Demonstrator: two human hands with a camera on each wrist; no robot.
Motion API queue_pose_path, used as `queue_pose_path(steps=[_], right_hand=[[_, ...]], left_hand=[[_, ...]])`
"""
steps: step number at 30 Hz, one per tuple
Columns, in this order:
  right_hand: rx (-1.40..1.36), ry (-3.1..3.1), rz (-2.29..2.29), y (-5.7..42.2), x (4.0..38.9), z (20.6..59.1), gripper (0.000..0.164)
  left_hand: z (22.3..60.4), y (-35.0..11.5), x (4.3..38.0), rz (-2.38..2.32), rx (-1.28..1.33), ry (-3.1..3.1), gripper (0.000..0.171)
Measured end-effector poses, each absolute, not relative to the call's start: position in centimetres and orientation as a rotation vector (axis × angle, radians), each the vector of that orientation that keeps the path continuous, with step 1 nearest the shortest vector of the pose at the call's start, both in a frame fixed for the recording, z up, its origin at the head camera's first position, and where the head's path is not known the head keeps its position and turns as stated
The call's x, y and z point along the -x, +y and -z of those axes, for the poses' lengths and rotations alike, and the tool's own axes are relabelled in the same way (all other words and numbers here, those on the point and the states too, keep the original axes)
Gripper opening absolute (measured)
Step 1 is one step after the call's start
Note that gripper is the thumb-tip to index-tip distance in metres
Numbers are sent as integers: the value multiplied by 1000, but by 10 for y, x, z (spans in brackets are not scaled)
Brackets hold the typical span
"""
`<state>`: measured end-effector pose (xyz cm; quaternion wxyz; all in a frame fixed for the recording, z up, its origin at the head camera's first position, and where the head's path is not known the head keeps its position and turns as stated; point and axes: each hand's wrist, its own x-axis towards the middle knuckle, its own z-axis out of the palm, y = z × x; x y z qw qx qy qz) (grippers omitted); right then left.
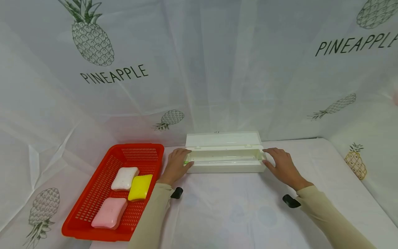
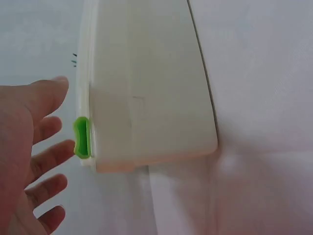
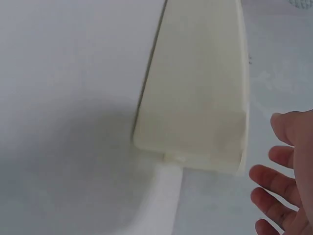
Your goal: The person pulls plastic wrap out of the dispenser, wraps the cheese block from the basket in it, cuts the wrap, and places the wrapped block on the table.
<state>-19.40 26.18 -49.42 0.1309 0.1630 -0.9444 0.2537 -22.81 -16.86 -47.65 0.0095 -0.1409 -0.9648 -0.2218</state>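
Note:
A long white cling film dispenser box (image 1: pixel 227 168) lies crosswise on the table, its hinged lid (image 1: pixel 224 139) raised toward the back. The pale inner trough (image 1: pixel 224 155) shows no roll in it. At the left end sits a small green slider (image 2: pixel 80 122). My left hand (image 1: pixel 177 164) is at that end, thumb and fingers spread apart, fingertips close by the slider. Around the opposite end, my right hand (image 1: pixel 283 166) has its thumb toward the front and its fingers toward the back, loosely bent and right beside the box wall.
To the left stands a red plastic basket (image 1: pixel 93 181) holding a white soap bar (image 1: pixel 124 178), a yellow block (image 1: pixel 140 187) and a pink soap bar (image 1: pixel 109 212). My left forearm passes along its right rim. A pineapple-print curtain (image 1: pixel 224 69) hangs right behind the box.

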Motion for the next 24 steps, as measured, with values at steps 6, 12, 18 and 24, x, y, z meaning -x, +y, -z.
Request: queue_pose_path(steps=[6,12,18,24], right_hand=[[-589,-2727,-730,243,203,489,41],[-674,-2744,-711,227,210,489,36],[-735,-2843,-626,213,217,489,33],[-843,-2891,-656,207,221,489,29]], left_hand=[[474,-163,231,681,537,-2981,45],[475,-155,233,660,575,-3012,38],[477,-147,233,607,648,-3049,34],[478,-143,234,567,703,-3040,29]])
